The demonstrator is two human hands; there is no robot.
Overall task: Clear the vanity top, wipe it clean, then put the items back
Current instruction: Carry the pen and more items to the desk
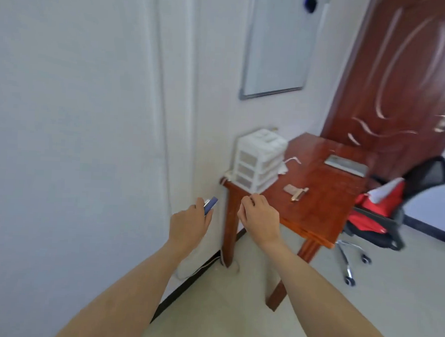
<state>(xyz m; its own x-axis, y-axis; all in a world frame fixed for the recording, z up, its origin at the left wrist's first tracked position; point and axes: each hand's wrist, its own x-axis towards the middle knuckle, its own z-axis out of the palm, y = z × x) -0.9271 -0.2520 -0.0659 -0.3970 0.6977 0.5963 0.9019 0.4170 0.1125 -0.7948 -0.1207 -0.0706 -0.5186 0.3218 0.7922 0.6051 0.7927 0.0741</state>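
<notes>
Left hand (191, 222) clamped on a small blue item (210, 205), off the table's (317, 214) left corner. Right hand (259, 216) loosely curled, apparently empty, over the near edge. Drawer unit (258, 160) sits back-left. Suggest setting the item down flat, clear of the edge.

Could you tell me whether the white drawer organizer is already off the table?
No, the white drawer organizer stands on the wooden table, at its corner by the wall.

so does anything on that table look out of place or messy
Nothing spilled or damaged. The white drawer unit sits at the wooden table's corner, its base apparently overhanging the edge slightly. A small metal item lies loose mid-table.
</notes>
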